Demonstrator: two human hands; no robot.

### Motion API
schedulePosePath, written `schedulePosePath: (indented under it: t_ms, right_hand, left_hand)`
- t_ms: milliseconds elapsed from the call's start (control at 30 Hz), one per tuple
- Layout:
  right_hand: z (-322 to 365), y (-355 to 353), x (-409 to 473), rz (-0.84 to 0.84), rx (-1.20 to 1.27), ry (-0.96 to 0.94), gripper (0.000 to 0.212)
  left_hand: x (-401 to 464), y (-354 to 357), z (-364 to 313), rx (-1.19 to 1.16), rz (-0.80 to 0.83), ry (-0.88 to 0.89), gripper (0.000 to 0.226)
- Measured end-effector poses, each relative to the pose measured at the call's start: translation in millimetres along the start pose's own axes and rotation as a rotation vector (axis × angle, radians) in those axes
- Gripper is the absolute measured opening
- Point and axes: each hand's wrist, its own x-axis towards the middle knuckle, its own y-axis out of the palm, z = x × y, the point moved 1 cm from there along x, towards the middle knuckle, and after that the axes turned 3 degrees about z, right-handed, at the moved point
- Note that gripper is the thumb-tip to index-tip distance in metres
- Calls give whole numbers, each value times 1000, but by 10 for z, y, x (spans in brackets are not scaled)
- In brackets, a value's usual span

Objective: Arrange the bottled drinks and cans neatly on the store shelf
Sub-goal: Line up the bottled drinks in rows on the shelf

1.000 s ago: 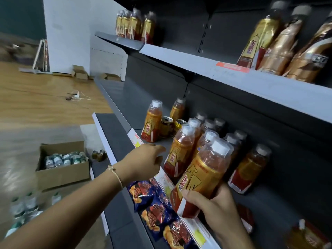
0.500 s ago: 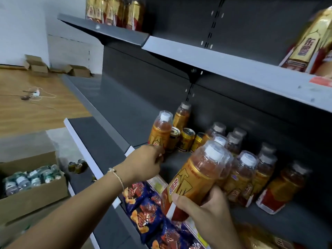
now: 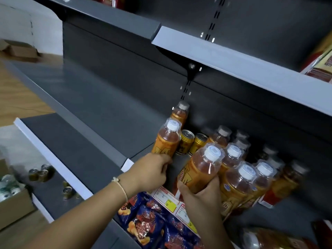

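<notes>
My right hand (image 3: 201, 196) grips the lower part of an orange-labelled bottle (image 3: 203, 168) with a white cap, tilted over the front edge of the grey middle shelf (image 3: 100, 112). My left hand (image 3: 152, 169) holds the base of a second such bottle (image 3: 167, 141) standing at the left end of the group. Two gold cans (image 3: 186, 142) stand just behind it, and another bottle (image 3: 179, 112) stands at the back wall. Several more bottles (image 3: 240, 184) crowd the shelf to the right.
Blue snack bags (image 3: 147, 223) lie on the shelf below, under price tags (image 3: 168, 198). The upper shelf (image 3: 233, 60) overhangs closely. Loose cans (image 3: 41, 174) sit on a low shelf at left, beside a cardboard box (image 3: 12, 207) of bottles on the floor.
My left hand reached forward and took hold of the left bottle's base. My right hand carried its bottle closer to the group. The view swung right and nearer to the shelf.
</notes>
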Motion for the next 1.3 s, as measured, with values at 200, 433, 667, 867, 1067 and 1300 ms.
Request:
schedulePosePath:
  t_ms: [200,433,667,867,1067,1300]
  right_hand:
    - [-140,193,292,-76,-42,-34,87]
    - [-269,390,457,-143,-87,-39,94]
    - [-240,574,478,-226,-165,-95,92]
    - [-203,560,467,-216,-381,-65,90]
    - [-262,462,304,-120,-549,10,72]
    - [-317,375,139,-109,-384,5,60]
  left_hand:
    - [77,48,88,-15,-23,12,30]
    - [111,95,127,2,-63,65,29]
    - [23,132,245,8,-149,16,27]
    - [90,149,487,62,-235,-180,26]
    - [157,202,502,3,-218,-205,51]
    - [222,328,431,-106,-159,-117,55]
